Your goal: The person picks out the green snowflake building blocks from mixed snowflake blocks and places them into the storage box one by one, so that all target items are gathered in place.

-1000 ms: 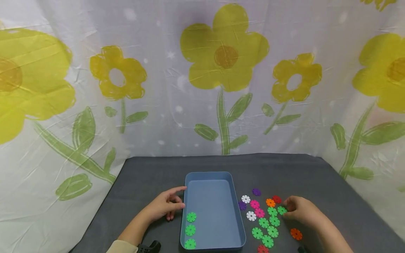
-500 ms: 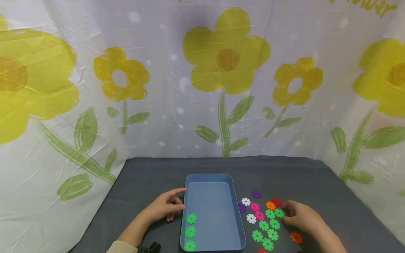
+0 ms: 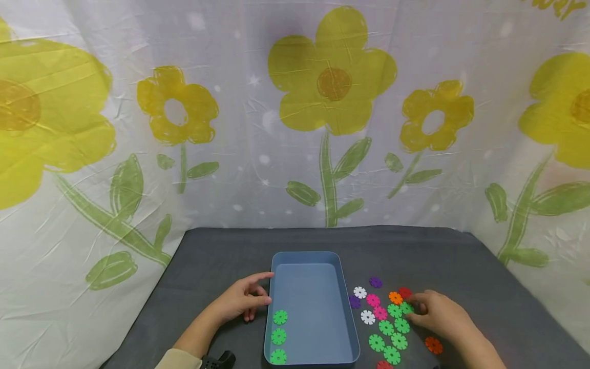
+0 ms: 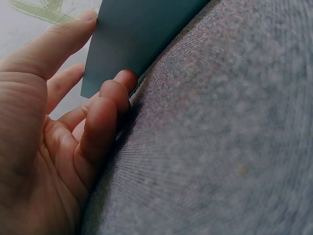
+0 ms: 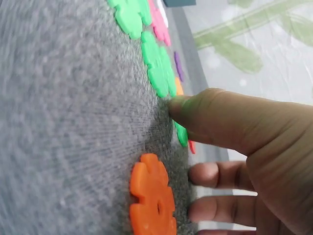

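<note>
My left hand rests at the left wall of a blue-grey rectangular tray; in the left wrist view its index finger and thumb touch the wall, the other fingers loosely curled. Three green notched discs lie in a column along the tray's left side. Right of the tray, my right hand pinches a green notched disc between thumb and index finger at the table. The right wrist view shows the thumb against it, with the index finger hidden. Several more green discs lie close by.
Around the green discs are white, pink, purple, red and orange ones. Another orange disc lies under the right forearm's left side. A dark grey cloth covers the table; a flowered curtain hangs behind.
The right hand has moved slightly left, and the green disc at its fingertips slid left with it, nudging the neighbouring green disc. The left hand stays at the tray.
</note>
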`<move>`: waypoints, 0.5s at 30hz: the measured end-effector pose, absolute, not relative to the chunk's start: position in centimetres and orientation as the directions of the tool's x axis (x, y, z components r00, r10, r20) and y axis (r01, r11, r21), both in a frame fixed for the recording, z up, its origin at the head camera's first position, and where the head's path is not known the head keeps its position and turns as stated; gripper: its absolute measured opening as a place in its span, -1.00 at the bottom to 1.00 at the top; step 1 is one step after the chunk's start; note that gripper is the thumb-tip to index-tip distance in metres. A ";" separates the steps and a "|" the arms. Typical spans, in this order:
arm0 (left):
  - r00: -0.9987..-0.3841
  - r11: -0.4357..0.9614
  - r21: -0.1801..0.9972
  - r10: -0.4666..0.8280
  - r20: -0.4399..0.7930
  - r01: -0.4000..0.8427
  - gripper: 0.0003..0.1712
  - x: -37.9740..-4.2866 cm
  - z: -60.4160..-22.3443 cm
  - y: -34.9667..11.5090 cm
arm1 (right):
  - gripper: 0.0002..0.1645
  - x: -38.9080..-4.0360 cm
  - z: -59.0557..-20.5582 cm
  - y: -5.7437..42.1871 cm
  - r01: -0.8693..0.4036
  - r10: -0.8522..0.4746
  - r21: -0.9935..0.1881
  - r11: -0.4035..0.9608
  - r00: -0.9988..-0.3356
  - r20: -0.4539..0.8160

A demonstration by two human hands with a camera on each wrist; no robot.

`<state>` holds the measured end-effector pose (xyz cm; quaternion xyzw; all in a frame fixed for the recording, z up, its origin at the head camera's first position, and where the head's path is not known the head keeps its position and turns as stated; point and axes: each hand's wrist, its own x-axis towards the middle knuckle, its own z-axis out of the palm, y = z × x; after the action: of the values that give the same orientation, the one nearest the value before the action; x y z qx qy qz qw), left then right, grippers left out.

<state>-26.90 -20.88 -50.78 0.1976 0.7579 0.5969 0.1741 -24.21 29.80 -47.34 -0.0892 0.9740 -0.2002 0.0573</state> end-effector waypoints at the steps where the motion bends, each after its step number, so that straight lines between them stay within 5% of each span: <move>1: -0.861 0.210 0.973 0.507 -0.027 0.093 -0.17 -26.9 -50.8 -20.9 | -0.65 -24.2 -47.3 29.7 -0.162 -0.205 -0.395 0.904 -0.976 -0.070; 15: -0.864 0.219 0.972 0.502 -0.034 0.089 -0.18 -26.8 -50.7 -20.9 | -0.66 -24.5 -45.7 29.1 -0.114 -0.159 -0.344 0.932 -0.982 -0.106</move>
<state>-26.83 -20.87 -50.67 0.1941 0.7613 0.5938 0.1736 -24.45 29.14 -45.74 -0.0697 0.9807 -0.1706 0.0659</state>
